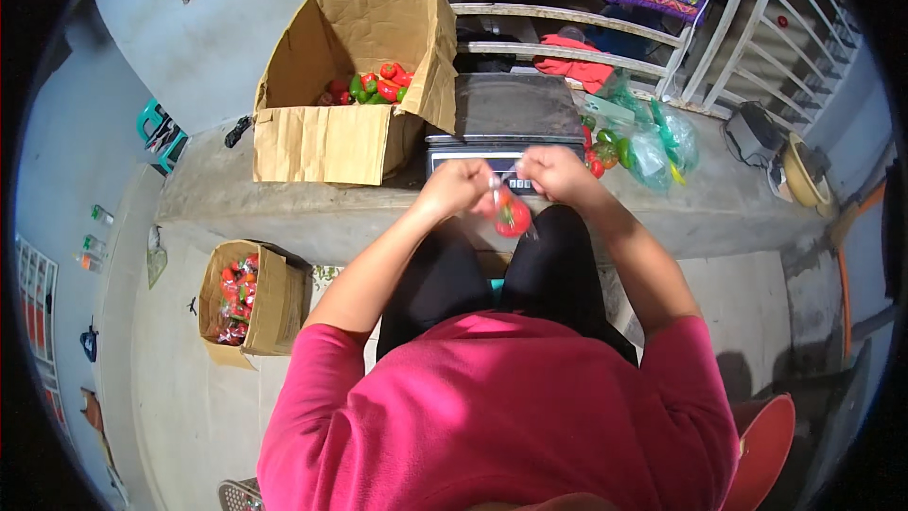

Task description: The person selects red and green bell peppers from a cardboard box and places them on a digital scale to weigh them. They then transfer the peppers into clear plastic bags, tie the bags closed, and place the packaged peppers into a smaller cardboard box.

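Over my lap hangs a small clear plastic bag with a red pepper (512, 218) in it. My left hand (456, 187) is closed on one side of the bag's neck, fingers pinched. On the other side, my right hand (556, 175) pinches the twisted end of the plastic, somewhat blurred. Just beyond my hands, a digital scale (515, 106) with a dark platform sits on the concrete ledge, its display partly hidden by my fingers. Red and green peppers (371, 87) lie in a big open cardboard box (320, 144) left of the scale.
Loose peppers (605, 147) and clear and green plastic bags (653, 149) lie right of the scale. A smaller cardboard box (280, 308) of bagged peppers stands on the floor at left. A yellowish basin (804, 170) leans at the ledge's right end, before a white metal railing (567, 11).
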`<state>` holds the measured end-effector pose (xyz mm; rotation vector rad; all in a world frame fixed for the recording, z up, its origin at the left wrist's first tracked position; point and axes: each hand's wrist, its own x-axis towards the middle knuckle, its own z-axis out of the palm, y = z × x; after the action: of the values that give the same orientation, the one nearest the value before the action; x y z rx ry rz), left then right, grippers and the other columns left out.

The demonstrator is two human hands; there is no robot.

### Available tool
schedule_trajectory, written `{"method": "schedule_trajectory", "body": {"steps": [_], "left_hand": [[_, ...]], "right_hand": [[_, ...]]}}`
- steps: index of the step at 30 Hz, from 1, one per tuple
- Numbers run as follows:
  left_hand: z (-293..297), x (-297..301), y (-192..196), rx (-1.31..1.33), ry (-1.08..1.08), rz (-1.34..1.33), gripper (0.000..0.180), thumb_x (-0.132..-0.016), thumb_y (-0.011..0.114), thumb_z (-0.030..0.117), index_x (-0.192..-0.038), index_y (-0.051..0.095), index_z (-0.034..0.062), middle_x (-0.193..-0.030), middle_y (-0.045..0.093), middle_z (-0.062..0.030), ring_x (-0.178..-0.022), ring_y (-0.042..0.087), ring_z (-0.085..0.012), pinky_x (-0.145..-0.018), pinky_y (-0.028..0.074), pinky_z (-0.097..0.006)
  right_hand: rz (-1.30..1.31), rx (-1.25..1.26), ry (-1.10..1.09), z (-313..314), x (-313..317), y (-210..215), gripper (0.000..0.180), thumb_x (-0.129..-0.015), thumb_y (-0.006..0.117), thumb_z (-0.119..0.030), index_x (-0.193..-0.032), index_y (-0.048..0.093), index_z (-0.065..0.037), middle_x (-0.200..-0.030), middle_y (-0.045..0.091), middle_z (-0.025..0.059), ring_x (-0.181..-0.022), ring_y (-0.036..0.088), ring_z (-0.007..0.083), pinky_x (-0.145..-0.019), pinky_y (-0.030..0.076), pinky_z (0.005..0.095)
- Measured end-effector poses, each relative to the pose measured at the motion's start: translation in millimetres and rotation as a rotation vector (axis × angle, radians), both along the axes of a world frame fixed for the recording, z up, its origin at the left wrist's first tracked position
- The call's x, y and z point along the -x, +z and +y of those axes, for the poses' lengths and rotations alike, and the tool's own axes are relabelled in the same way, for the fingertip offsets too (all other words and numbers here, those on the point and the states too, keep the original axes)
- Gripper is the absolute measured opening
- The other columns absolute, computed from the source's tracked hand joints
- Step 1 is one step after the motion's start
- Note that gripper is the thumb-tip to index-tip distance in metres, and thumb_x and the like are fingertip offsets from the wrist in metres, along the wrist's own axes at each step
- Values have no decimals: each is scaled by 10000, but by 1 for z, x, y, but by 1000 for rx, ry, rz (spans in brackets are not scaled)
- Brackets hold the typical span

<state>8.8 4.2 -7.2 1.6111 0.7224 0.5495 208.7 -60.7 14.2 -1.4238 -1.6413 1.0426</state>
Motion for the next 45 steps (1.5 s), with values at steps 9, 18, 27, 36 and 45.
{"method": "schedule_trajectory", "body": {"steps": [9,18,27,36,45], "left_hand": [[-22,-7,34,609,-286,-1108,64,-823,581,86,-824,564,25,-847,614,-135,-830,605,-252,-796,488,-388],[-14,13,10,131,-329,-290,104,-784,628,106,-783,610,4,-817,574,-66,-744,526,-123,-713,418,-246],[-24,-13,-13,-711,200,2,93,-791,620,75,-870,633,28,-815,629,-31,-720,547,-67,-651,446,-231],[-34,-15,-25,-134,233,-264,80,-820,564,28,-893,585,4,-733,606,-28,-602,547,-71,-564,444,-197],[-67,-50,-66,438,229,-286,91,-840,526,27,-922,536,-11,-772,596,-79,-609,586,-122,-570,505,-227]], "right_hand": [[1080,49,320,-57,68,-2,162,-890,478,-217,-898,535,-66,-640,514,4,-493,480,75,-471,388,224],[397,145,186,-27,5,-15,244,-839,527,-279,-788,570,-44,-640,486,-27,-568,432,57,-531,355,202],[145,-13,-102,-12,16,-33,205,-844,542,-232,-780,584,-42,-602,496,-30,-512,435,42,-469,349,194],[72,-242,-183,-37,40,-18,202,-796,605,-215,-770,612,-15,-596,562,18,-547,510,61,-495,407,239],[-416,-234,-266,-60,17,-56,208,-686,594,-249,-668,554,-46,-627,560,120,-597,564,302,-544,434,399]]}}
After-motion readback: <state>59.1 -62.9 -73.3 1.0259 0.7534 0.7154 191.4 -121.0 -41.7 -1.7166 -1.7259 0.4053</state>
